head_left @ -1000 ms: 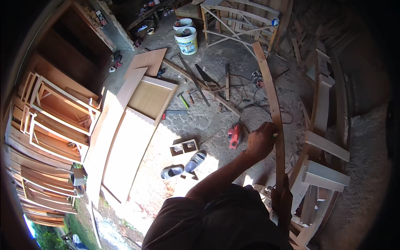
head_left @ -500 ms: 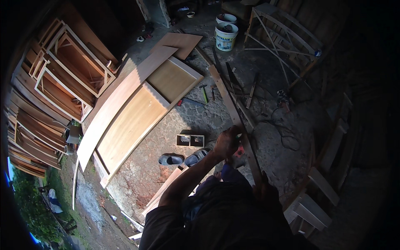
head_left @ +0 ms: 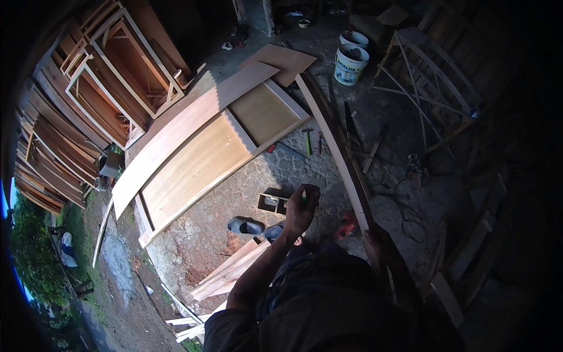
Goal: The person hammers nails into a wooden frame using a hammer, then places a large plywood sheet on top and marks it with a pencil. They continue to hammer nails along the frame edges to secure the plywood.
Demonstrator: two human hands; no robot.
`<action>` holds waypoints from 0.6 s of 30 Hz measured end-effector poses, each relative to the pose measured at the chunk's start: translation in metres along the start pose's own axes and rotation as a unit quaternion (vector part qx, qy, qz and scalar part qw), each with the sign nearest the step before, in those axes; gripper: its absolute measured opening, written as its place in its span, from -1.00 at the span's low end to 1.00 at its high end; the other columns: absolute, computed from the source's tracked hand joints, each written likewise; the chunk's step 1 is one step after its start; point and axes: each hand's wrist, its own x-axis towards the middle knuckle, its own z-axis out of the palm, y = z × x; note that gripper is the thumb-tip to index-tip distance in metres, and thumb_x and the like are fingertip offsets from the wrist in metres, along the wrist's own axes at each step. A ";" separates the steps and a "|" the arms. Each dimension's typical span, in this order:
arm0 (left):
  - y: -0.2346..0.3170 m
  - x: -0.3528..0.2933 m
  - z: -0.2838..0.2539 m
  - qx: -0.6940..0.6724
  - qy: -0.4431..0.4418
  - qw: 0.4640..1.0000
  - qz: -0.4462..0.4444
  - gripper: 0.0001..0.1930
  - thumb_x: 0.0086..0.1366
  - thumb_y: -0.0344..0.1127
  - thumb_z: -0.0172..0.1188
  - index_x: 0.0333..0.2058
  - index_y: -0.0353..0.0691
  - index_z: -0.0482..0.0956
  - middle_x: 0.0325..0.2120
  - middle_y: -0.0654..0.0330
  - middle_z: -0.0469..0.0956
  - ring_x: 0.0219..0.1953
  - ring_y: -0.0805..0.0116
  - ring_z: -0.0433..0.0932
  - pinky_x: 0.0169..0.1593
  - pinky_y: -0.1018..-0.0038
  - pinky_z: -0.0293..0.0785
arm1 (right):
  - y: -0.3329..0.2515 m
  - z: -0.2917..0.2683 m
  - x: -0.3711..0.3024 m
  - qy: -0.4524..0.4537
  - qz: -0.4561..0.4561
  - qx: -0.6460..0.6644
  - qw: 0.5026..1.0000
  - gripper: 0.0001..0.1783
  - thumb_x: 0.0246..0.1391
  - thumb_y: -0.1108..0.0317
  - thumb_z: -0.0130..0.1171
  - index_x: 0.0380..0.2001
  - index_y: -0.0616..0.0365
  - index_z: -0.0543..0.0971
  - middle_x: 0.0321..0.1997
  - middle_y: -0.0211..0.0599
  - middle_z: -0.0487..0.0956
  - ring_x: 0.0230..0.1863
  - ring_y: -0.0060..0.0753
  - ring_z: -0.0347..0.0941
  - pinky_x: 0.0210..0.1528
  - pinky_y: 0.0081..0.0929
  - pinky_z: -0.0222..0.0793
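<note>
A long, narrow wooden board point(head_left: 339, 138) slants from my right side up toward the far end of the panel. My right hand point(head_left: 382, 242), in shadow, is closed around its near part. Apart from the board, to its left, my left hand point(head_left: 301, 205) is raised with its fingers curled in. A small green bit shows between those fingers, but I cannot make out what it belongs to. Below my left hand a small open wooden box point(head_left: 273, 203) with compartments sits on the ground, beside dark slip-on shoes point(head_left: 245, 226).
A framed wooden panel point(head_left: 193, 167) lies on the left with a thin sheet point(head_left: 170, 132) along it. A green-handled hammer point(head_left: 308, 142), a red tool point(head_left: 346, 225) and a cord point(head_left: 404, 214) lie on the ground. Buckets point(head_left: 350, 66) and a trestle frame point(head_left: 419, 88) stand at the back.
My left hand has come off the board and moved left. The board's far end has swung up and shows more of its pale face. The whole view has shifted a little.
</note>
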 end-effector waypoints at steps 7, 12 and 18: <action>0.021 0.053 -0.035 0.147 0.113 0.975 0.124 -0.72 0.33 -0.27 0.30 -0.06 -0.25 0.56 -0.30 0.09 0.65 -0.37 0.29 0.66 -0.26 0.33 0.56 | -0.019 0.029 0.047 -0.053 0.060 -0.134 0.988 -0.62 0.36 0.20 0.08 0.12 0.20 0.47 0.01 -0.09 0.58 0.07 -0.23 0.51 0.18 -0.22 0.37; 0.020 0.101 -0.065 0.230 0.122 0.963 0.075 -0.66 0.22 -0.18 0.38 -0.11 -0.21 0.55 -0.24 -0.02 0.67 -0.27 0.00 0.70 -0.18 0.17 0.58 | -0.101 0.075 0.064 0.053 -0.079 -0.358 0.929 -0.43 0.29 0.18 0.16 0.27 0.22 0.39 0.10 0.15 0.54 0.22 0.16 0.46 0.16 -0.08 0.44; 0.015 0.166 -0.092 0.264 0.137 0.955 -0.006 -0.68 0.31 -0.13 0.24 -0.10 -0.23 0.52 -0.31 -0.16 0.67 -0.23 -0.20 0.66 -0.14 -0.01 0.54 | -0.118 0.066 0.151 -0.065 -0.061 -0.300 0.950 -0.26 0.20 0.08 0.23 0.31 0.29 0.31 0.05 0.23 0.58 0.13 0.20 0.54 0.09 -0.05 0.48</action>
